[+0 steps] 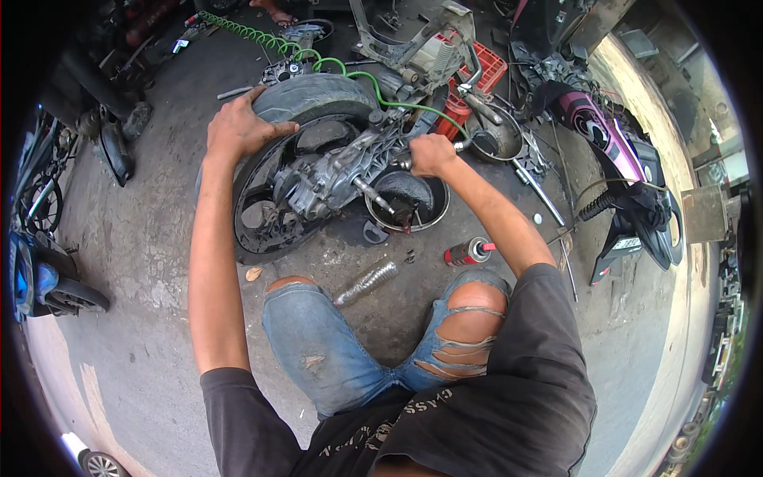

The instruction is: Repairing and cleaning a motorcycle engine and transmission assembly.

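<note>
Left hand [238, 127] spread, thumb pointing right; right hand [433, 154] curled into fist; left forearm [216, 270] upright, right forearm [501, 211] slanting inward.

A: Where is the black spoked wheel with the dusty grey-black rubber tyre [322, 95]?

B: Left of centre, tread and spokes both showing. The dull silver, ribbed metal casing [330, 175] sits against its right side.

A: And the dark metal hand tool [403, 161]?

B: Right of the casing, mostly hidden by a grip. The bright green coiled hose [254, 32] runs toward it from far left.
</note>
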A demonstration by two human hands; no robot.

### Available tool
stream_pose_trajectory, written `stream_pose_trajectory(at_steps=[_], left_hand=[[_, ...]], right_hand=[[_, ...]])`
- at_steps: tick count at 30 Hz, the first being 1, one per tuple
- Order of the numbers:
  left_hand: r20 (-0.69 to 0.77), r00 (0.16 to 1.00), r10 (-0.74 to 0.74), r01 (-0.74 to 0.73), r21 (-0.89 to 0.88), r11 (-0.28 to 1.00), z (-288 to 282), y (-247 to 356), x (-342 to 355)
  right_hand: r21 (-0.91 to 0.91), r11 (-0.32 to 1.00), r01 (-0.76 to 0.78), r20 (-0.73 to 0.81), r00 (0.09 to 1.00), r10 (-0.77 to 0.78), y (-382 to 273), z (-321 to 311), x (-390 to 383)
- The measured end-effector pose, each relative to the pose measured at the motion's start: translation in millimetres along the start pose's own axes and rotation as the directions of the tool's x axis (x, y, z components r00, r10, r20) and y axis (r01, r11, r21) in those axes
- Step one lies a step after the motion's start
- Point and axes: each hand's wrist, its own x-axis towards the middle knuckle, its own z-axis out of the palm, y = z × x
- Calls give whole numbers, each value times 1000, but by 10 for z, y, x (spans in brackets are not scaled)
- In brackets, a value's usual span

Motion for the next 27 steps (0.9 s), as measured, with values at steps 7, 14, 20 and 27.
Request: stream_pose_trajectory(at_steps=[7, 14, 20, 27], left_hand=[[11, 1000, -9, 10, -76, 997, -43, -59, -115], [-13, 1000, -12, 12, -59, 998, -84, -18, -148], [-38, 999, 12, -14, -75, 997, -85, 147, -57], [-22, 1000, -4, 3, -68, 998, 97, 21, 24]], right_hand=[[-187, 982, -12, 115, 993, 34, 214, 68, 122], [-116, 985, -131, 87, 986, 141, 255, -20, 74], [180, 791, 585, -458, 761, -459, 181, 180, -557], [556, 255, 791, -785, 400, 473, -365, 208, -1209]])
